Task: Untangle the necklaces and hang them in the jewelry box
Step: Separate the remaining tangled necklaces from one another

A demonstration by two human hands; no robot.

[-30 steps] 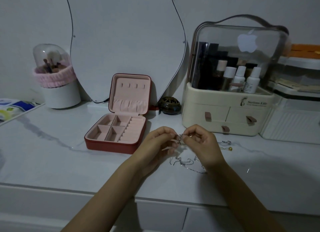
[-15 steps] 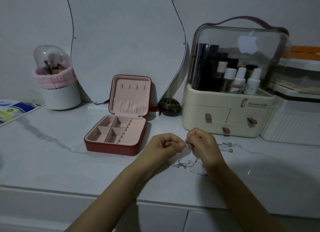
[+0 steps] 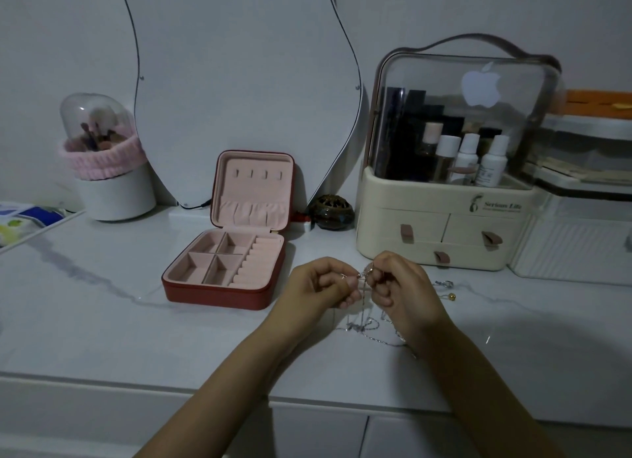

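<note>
surface: white marble-look countertop (image 3: 102,320), dim light, cabinet fronts below the near edge
left hand (image 3: 316,288): fingers curled, thumb and fingertips pinching a thin silver chain, raised just above the counter
right hand (image 3: 402,286): fingers curled, pinching the same tangle close beside the left hand; fingertips of both hands nearly touching
necklaces (image 3: 369,327): silver chains hang from the pinch down to the counter, loose loops lying between and below the wrists; strands not separable by eye
other jewelry (image 3: 446,288): small silver piece and a gold bead on the counter, just right of the right hand
jewelry box (image 3: 222,286): red, pink lining, lid upright and open, left of the hands, apart from them; hooks in the lid bare
cosmetic organizer (image 3: 444,225): cream, drawers, clear dome with bottles, behind the hands
brush holder (image 3: 106,170): far left, pink band
mirror (image 3: 239,81): curvy, against the wall behind the box
</note>
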